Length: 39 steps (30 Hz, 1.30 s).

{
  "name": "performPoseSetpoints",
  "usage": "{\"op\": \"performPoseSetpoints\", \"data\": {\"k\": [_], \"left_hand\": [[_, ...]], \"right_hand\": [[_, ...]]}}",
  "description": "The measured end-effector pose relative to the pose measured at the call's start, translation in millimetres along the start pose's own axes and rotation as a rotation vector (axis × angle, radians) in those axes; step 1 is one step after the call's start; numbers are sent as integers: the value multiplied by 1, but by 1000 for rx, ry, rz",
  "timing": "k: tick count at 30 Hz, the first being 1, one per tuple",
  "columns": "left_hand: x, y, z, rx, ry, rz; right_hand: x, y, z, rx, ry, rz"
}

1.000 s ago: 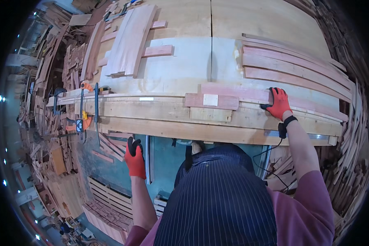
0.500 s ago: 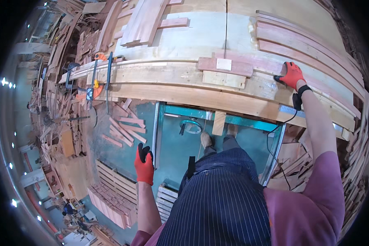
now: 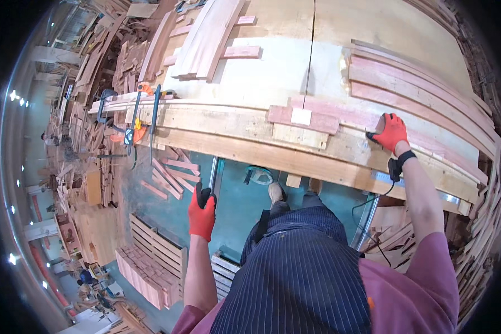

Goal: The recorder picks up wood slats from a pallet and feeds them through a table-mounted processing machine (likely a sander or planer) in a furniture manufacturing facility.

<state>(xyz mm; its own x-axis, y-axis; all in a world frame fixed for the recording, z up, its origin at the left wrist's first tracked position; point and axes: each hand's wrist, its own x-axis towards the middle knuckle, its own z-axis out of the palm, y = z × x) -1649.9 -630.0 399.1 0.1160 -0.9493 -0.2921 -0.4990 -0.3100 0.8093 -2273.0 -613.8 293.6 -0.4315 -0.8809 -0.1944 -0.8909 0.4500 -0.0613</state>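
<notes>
My right hand [image 3: 393, 133], in a red work glove with black fingertips, is closed around a small brownish wooden block [image 3: 380, 123] on the bench's front rail. The glove hides most of the block. Beneath that hand runs a long pinkish strip of wood [image 3: 434, 142]. My left hand [image 3: 202, 211], gloved the same way, hangs in the air before the bench, fingers slightly apart and holding nothing. Left of my right hand, a short pinkish board [image 3: 317, 122] lies over a paler wood piece [image 3: 299, 135], with a small whitish square [image 3: 301, 116] on top.
Bar clamps [image 3: 154, 119] grip the rail's left end. Long pink boards [image 3: 412, 83] lie at the far right of the bench, and stacked planks [image 3: 208, 42] at the far left. Cut offcuts [image 3: 169, 175] and a pallet [image 3: 158, 242] are on the floor. A cable hangs from my right wrist.
The view has shifted, so the bench appears lower. My right hand keeps its place on the rail beside the short board. My left hand has risen slightly toward the bench edge.
</notes>
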Motion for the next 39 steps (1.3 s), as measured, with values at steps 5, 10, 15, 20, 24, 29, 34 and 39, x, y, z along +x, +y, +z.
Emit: {"op": "performPoseSetpoints", "data": {"k": [5, 10, 15, 20, 24, 29, 34, 39], "left_hand": [[79, 56, 66, 163, -79, 194], [163, 127, 157, 227, -286, 424], [221, 162, 236, 535, -481, 513], [238, 185, 281, 783, -735, 382], [252, 177, 292, 730, -798, 397], [276, 175, 294, 536, -852, 379], [399, 240, 249, -21, -606, 375], [439, 426, 112, -451, -157, 607]], "right_hand": [[2, -2, -13, 37, -41, -18], [14, 25, -13, 146, -85, -96], [24, 47, -42, 294, -72, -64], [40, 82, -37, 173, -117, -55], [43, 113, -22, 298, -291, 158], [35, 115, -12, 208, -148, 173], [49, 88, 3, 152, -192, 155], [73, -49, -3, 69, -249, 9]]}}
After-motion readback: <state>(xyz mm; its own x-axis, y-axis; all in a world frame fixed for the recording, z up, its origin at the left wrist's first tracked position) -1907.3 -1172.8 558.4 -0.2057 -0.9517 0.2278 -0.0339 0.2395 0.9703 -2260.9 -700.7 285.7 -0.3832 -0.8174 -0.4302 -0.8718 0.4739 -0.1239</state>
